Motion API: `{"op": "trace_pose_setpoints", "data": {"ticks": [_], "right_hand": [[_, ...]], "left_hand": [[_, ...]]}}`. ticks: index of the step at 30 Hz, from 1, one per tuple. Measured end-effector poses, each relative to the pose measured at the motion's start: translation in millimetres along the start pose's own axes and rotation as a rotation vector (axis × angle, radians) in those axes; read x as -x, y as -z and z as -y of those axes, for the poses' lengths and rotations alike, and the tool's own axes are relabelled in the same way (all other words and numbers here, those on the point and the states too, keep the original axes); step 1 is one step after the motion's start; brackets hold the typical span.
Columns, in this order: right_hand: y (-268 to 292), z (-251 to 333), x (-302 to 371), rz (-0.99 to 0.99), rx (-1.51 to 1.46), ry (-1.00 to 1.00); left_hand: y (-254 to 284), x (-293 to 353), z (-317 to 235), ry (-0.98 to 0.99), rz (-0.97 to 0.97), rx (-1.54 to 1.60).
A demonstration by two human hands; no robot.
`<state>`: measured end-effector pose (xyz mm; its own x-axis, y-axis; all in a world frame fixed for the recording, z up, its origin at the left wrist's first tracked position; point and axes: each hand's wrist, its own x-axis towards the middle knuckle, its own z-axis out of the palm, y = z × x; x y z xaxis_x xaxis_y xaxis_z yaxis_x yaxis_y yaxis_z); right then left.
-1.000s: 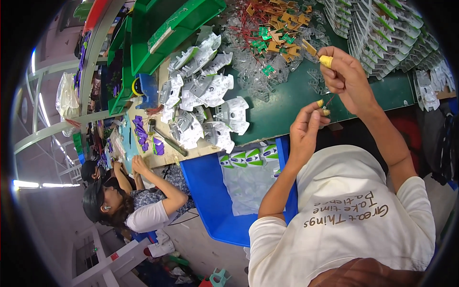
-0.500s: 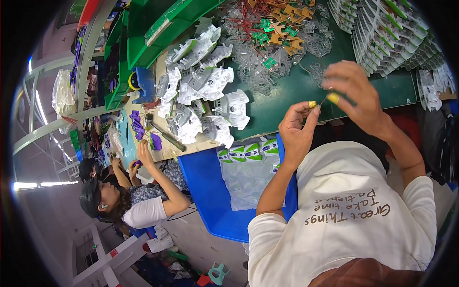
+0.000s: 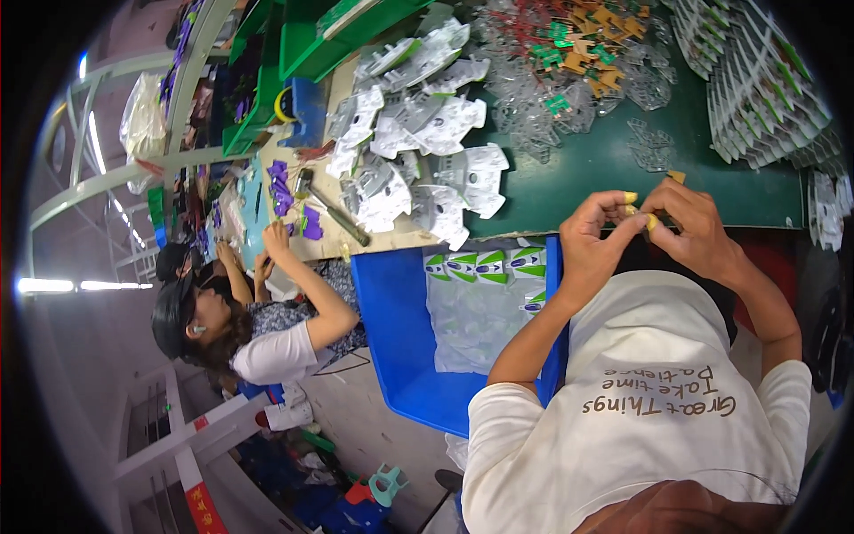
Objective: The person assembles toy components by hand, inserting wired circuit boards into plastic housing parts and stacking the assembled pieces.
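Observation:
My left hand [image 3: 594,238] and my right hand [image 3: 703,230] meet fingertip to fingertip over the near edge of the green table [image 3: 578,182]. Yellow finger covers [image 3: 631,198] sit on several fingertips. A small orange-brown part [image 3: 677,176] sticks up from my right fingers; what my left fingers pinch is too small to tell apart. Beyond the hands lies a heap of clear plastic pieces with orange and green parts [image 3: 569,62].
Clear blister shells [image 3: 418,142] are piled at the left of the table, and stacked trays [image 3: 756,80] stand at the right. A blue bin [image 3: 400,329] with a bag of green-and-white packets [image 3: 485,267] hangs below the table edge. Another person [image 3: 258,329] works at a bench to the left.
My right hand has come back from the heap of parts toward me and joined my left hand at the table edge. The hands were apart a second ago.

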<state>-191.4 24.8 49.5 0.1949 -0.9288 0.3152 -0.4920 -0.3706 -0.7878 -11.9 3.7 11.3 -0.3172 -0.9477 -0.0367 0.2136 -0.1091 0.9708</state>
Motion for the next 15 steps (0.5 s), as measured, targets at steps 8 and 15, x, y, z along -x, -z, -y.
{"op": "trace_pose_setpoints", "data": {"ticks": [8, 15], "right_hand": [[-2.2, -17.0, -9.6, 0.197, -0.452, -0.279], [-3.0, -16.6, -16.7, 0.226, -0.439, -0.183]], "left_hand": [[24.2, -1.8, -5.1, 0.424, 0.161, 0.301], [45.9, -4.7, -28.7, 0.198, 0.075, -0.153]]}}
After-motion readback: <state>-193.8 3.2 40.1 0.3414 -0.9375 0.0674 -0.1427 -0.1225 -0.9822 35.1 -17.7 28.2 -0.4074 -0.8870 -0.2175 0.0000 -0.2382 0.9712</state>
